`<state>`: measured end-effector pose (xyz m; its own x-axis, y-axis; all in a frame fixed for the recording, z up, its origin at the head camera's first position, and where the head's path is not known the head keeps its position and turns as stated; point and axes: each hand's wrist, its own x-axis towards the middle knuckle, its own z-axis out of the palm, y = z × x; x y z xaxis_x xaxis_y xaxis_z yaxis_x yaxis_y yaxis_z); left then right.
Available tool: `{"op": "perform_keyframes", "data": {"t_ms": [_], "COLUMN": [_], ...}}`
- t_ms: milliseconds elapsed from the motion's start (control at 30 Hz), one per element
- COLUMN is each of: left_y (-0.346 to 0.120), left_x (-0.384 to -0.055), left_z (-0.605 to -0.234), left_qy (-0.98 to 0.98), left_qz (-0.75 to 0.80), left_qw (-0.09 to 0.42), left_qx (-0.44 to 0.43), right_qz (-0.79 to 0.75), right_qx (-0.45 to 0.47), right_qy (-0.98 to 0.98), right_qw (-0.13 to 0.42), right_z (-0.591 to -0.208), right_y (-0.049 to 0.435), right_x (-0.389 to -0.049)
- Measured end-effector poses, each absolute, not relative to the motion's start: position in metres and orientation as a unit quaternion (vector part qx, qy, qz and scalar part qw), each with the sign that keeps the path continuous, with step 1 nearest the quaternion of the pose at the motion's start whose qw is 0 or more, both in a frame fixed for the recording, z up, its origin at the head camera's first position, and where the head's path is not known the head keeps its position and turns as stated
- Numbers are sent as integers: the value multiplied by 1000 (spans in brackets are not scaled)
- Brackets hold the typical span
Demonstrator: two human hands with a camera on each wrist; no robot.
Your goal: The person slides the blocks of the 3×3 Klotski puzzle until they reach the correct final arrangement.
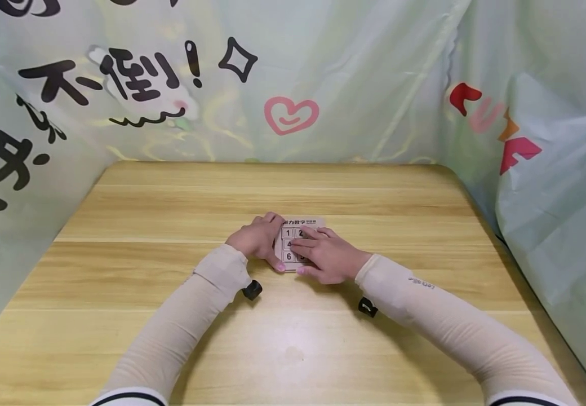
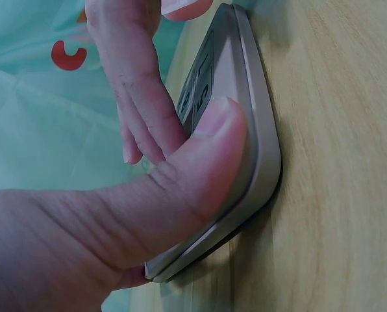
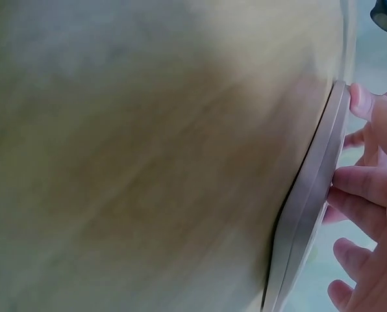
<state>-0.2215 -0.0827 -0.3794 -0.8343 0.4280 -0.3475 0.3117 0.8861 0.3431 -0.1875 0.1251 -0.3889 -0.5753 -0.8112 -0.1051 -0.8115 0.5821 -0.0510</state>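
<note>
A flat, pale number slide puzzle point(image 1: 288, 233) lies on the table in the head view, with black-framed number tiles and a printed heading along its far edge. My left hand point(image 1: 259, 239) grips its left side, the fingers at the far corner and the thumb point(image 2: 203, 156) on the near rim. My right hand point(image 1: 328, 256) reaches over from the right, its fingertips on the tiles, hiding several of them. In the right wrist view, the fingers point(image 3: 365, 185) extend over the puzzle's edge point(image 3: 310, 185).
The wooden table point(image 1: 293, 344) extends all round the puzzle. A printed cloth point(image 1: 354, 84) hangs behind the table and along its sides. Small black wrist cameras point(image 1: 252, 290) sit at both sleeve cuffs, close over the table.
</note>
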Motion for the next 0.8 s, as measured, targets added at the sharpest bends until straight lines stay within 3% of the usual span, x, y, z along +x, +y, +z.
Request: {"op": "perform_keyframes", "data": {"t_ms": [800], "left_y": [-84], "left_x": [-221], "left_z": [-380], "left_qy": [947], "left_qz": [139], "left_qw": [208], "left_qx": [200], "right_qz": [5], "right_qx": [-456], "right_qy": [888], "right_qw": [58], "right_z": [-381], "right_y": [131], "right_x": [-185]}}
